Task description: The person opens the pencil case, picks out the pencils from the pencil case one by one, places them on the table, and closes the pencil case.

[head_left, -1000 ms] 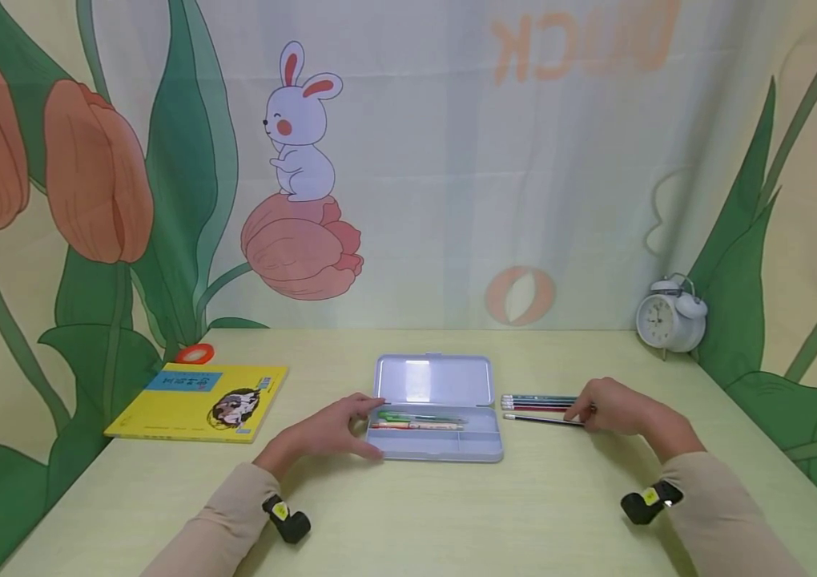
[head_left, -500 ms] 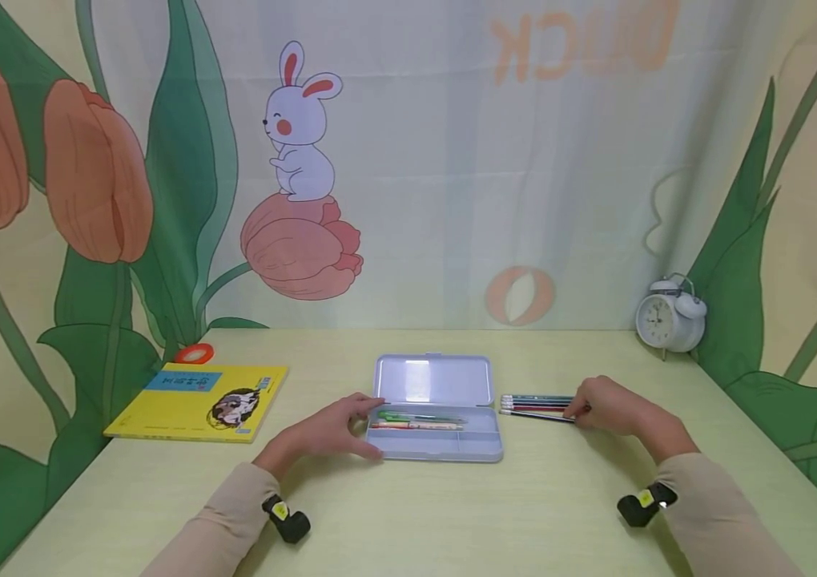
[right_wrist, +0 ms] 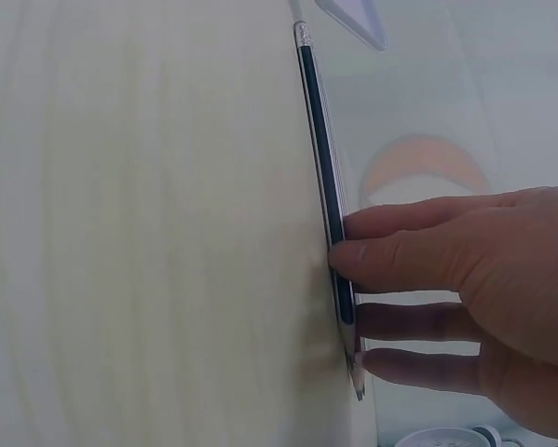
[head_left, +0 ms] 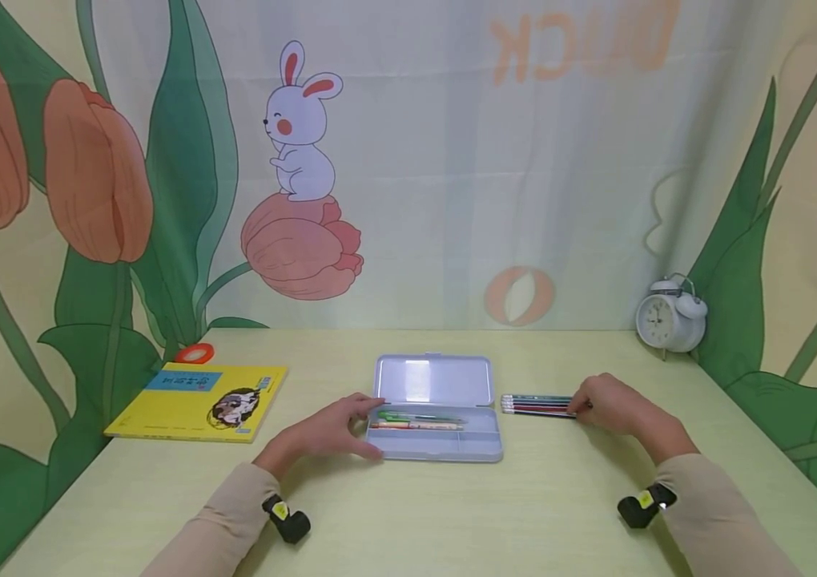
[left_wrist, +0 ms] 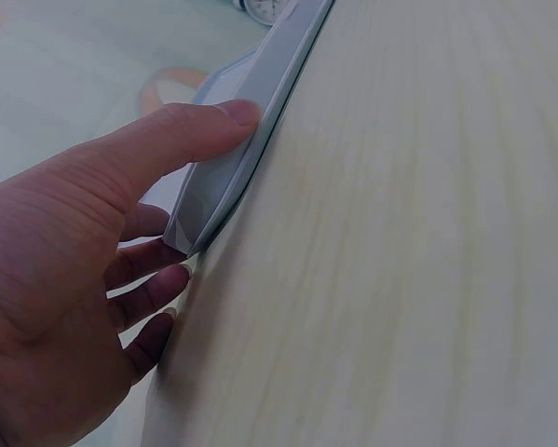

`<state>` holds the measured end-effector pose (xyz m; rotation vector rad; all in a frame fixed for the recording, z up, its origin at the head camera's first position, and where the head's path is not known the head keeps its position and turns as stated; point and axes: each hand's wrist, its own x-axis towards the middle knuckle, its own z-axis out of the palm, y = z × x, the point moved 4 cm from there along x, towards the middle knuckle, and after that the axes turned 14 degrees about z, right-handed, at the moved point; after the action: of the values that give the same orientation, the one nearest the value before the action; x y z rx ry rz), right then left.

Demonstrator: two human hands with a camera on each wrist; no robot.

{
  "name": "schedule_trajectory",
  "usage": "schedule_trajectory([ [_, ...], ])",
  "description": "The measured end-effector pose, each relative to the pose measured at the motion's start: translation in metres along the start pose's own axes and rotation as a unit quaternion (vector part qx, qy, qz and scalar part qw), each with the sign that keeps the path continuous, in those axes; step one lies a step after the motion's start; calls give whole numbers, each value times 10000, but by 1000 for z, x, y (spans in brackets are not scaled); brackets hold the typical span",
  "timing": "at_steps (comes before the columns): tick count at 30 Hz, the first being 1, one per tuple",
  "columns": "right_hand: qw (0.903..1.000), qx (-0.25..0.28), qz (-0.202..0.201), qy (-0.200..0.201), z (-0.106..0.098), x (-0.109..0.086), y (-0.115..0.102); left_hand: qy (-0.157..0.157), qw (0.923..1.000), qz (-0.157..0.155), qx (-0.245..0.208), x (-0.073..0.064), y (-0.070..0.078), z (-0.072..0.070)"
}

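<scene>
A pale lavender pencil case (head_left: 480, 447) lies with its lid (head_left: 452, 381) raised at the table's middle. Green and orange-white pens (head_left: 419, 426) rest in its back compartment. My left hand (head_left: 325, 431) holds the case's left end, thumb (left_wrist: 209, 130) on the front wall and fingers around the end. Right of the case, several pencils (head_left: 534, 407) lie side by side, their eraser ends towards it. My right hand (head_left: 612, 405) pinches them near their sharpened ends. In the right wrist view, its thumb presses the nearest dark pencil (right_wrist: 321, 149); the rest are mostly hidden behind it.
At the left lies a yellow book (head_left: 192, 409), with a red tape roll (head_left: 195, 353) behind it. A white alarm clock (head_left: 670, 316) stands at the back right corner. A printed curtain (head_left: 416, 200) hangs along the table's rear edge.
My right hand has moved slightly left and back, bringing the separate dark pencil up against the others in one row. The left hand and the case have stayed in place.
</scene>
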<state>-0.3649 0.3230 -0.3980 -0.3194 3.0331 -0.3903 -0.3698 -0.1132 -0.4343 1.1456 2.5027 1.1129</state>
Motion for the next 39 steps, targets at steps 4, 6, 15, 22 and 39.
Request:
schedule_trajectory([
  [4,9999,-89,107,59,-1,-1,0,15,10000,39,-10,0,1,0],
  [6,9997,-151,135,114,-1,-2,0,14,10000,41,-11,0,1,0],
  [15,9987,-374,291,194,-2,-2,-1,8,10000,35,54,0,-1,1],
  [22,9982,-435,363,218,-3,-3,0,-10,9999,42,103,1,-2,0],
  [39,9978,-382,459,302,-3,-2,0,-6,9999,34,95,1,-2,0],
])
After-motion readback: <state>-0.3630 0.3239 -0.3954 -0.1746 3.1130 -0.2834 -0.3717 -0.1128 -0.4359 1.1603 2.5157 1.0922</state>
